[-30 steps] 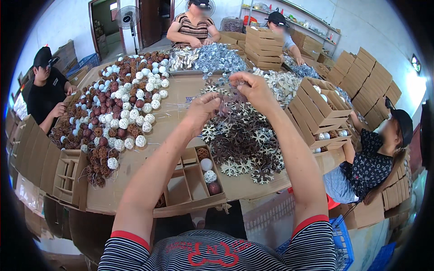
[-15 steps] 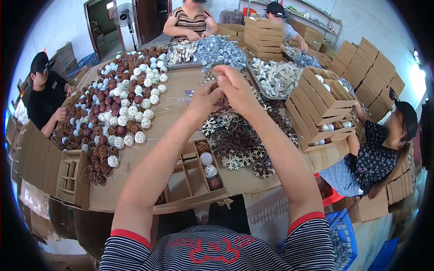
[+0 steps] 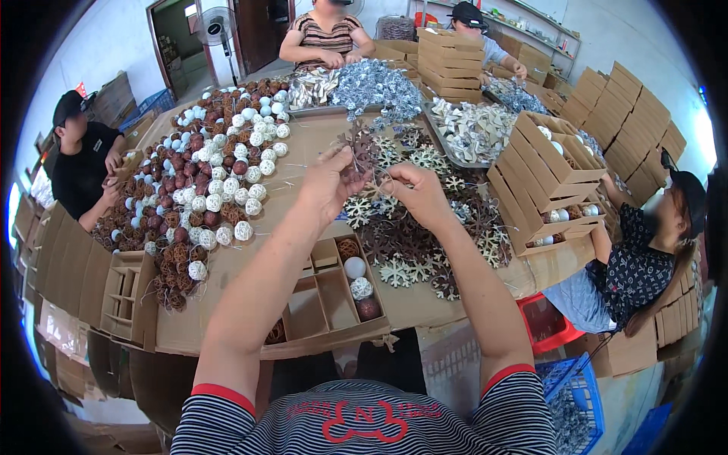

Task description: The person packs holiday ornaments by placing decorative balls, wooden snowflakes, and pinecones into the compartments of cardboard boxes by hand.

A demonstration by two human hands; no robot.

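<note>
On a cardboard-covered worktable (image 3: 303, 205) in a workshop, both hands (image 3: 379, 182) pinch a dark snowflake ornament (image 3: 356, 152).

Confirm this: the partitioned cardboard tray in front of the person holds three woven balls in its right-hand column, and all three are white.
Not quite. The head view shows three woven balls in the right-hand column of the partitioned cardboard tray, but only two are white; the nearest one is dark reddish-brown.
</note>
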